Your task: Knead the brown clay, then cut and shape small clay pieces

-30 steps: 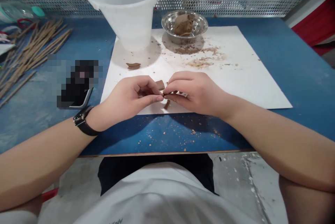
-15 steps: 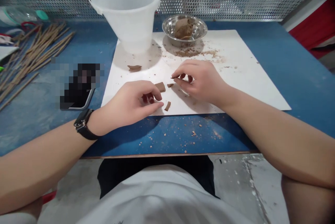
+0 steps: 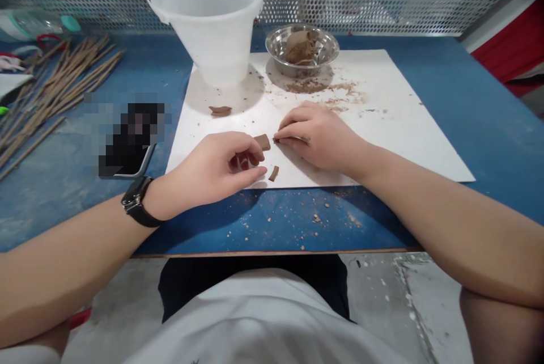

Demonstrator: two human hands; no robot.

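Note:
A flat brown clay piece (image 3: 264, 142) lies on the white board (image 3: 408, 143), partly hidden behind the fingers of my left hand (image 3: 225, 163). That hand hovers with thumb and fingers apart, nothing between them. My right hand (image 3: 318, 137) is closed in a pinch on a small clay piece (image 3: 276, 140), low over the board just right of the flat piece. A short clay strip (image 3: 273, 173) lies near the board's front edge, beside my left fingertips. Farther back on the left is a curved clay scrap (image 3: 220, 110).
A white bucket (image 3: 212, 29) and a metal bowl (image 3: 274, 52) holding a clay lump (image 3: 300, 47) stand at the back. Left are a phone (image 3: 131, 143), thin sticks (image 3: 72, 77) and a plastic bottle (image 3: 38, 24). Crumbs dot the blue table (image 3: 204, 233).
My right hand has moved down and slightly left, its fingers now pinching at the spot where the small clay piece lay. My left hand has barely moved.

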